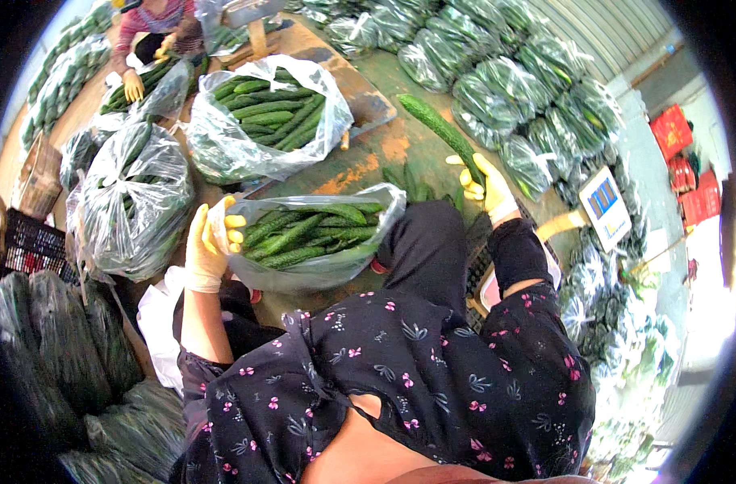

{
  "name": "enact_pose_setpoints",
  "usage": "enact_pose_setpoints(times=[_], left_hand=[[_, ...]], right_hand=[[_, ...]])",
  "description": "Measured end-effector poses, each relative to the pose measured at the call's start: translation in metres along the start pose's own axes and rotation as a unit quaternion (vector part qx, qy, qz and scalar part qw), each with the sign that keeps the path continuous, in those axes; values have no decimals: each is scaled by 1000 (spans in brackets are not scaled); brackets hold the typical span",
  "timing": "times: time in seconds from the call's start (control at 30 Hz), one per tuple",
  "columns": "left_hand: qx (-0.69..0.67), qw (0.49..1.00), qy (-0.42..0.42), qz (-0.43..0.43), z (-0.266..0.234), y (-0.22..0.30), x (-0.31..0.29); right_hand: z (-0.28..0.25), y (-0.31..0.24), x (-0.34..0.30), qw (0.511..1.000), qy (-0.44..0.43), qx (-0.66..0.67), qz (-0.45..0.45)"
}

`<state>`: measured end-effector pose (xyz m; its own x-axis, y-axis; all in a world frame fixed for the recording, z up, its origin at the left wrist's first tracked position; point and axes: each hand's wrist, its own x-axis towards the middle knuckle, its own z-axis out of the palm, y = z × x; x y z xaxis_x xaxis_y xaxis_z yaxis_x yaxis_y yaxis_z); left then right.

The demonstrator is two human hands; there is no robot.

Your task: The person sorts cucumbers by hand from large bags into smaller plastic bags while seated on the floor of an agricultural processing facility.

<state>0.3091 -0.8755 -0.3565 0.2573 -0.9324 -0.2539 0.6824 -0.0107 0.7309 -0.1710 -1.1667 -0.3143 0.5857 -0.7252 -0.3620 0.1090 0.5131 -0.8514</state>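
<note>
Between the two gloved hands sits a clear plastic bag (319, 242), mouth open and already carrying a layer of long cucumbers lying lengthwise. Left hand (209, 250) is clamped on the bag's rim, fingers curled over the plastic, holding that mouth wide. Right hand (485, 187) is up and out to the right of the bag, fingers wrapped around the lower end of a single cucumber (440, 129), which sticks up and away from the wrist. A few loose cucumbers (408, 179) lie just beside that right hand on the worn green surface (400, 121). To do this well, I'd judge the cucumber wants to go in parallel with the ones already there, end first, while the left hand keeps the rim taut so the plastic doesn't fold shut. Beyond the left hand stand two more bags: a full one (267, 117) straight ahead and a bulging one (134, 198) further left. Far past them, another person's yellow-gloved hand (132, 85) works at its own pile. Off to the right of the right hand, rows of filled, closed bags (513, 81) line the floor, with a small scale (604, 206) near them.
</note>
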Motion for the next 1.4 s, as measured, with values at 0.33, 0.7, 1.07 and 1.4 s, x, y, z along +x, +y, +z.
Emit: enact_pose_setpoints(times=[0.33, 0.7, 1.07, 1.4], left_hand=[[8, 997, -69, 15, -5, -5, -11], [-50, 998, -37, -7, -12, -6, -5], [-45, 999, -21, -13, -2, -2, 1], [-60, 996, -7, -69, 2, 23, 7]], right_hand=[[151, -11, 37, 888, -211, -409, 2], [231, 164, 131, 682, -452, -575, 5], [232, 100, 333, 729, -112, -666, -116], [259, 105, 480, 627, 31, -774, -84]])
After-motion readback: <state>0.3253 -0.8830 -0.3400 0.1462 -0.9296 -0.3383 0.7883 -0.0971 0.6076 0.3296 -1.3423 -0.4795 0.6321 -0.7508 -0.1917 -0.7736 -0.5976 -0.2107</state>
